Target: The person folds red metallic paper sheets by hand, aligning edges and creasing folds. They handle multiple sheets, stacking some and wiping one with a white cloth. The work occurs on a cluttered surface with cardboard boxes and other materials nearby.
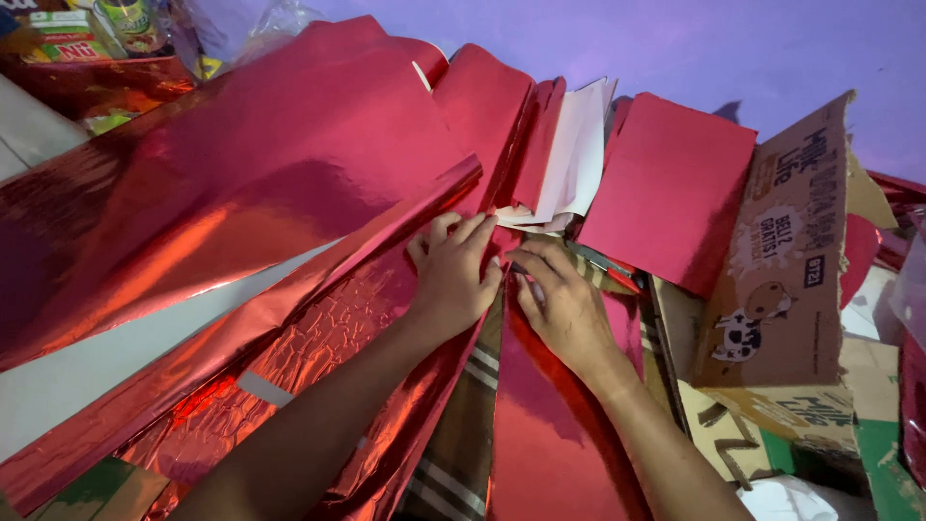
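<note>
A: Two hands meet at the middle of the view. We see the left hand (451, 275) lying flat, fingers together and spread forward, pressing down on a strip of red foil paper (540, 415); the right hand (562, 304) lies just beside it, fingers curled onto the same strip's upper edge, where a red-tipped pen (617, 272) shows next to them. Neither hand is closed around anything; both rest palm-down on the sheet.

B: We judge the foil paper to be very light, thin and limp, with a slick face that slides readily over its neighbours. It creases at a touch, as the crinkled sheet (318, 338) at the left shows, and would likely tear at an edge. We would take it by a border or corner, between flat fingers, and keep the other palm on it as an anchor.

A: In look, it is mirror-bright red, white on the reverse side, as the large folded sheet (241, 183) at upper left reveals along its pale band.

B: Around it we note a stiff red rectangle (670, 188), white papers (577, 154) tucked between sheets, and a printed cardboard box (786, 260) at the right.
</note>
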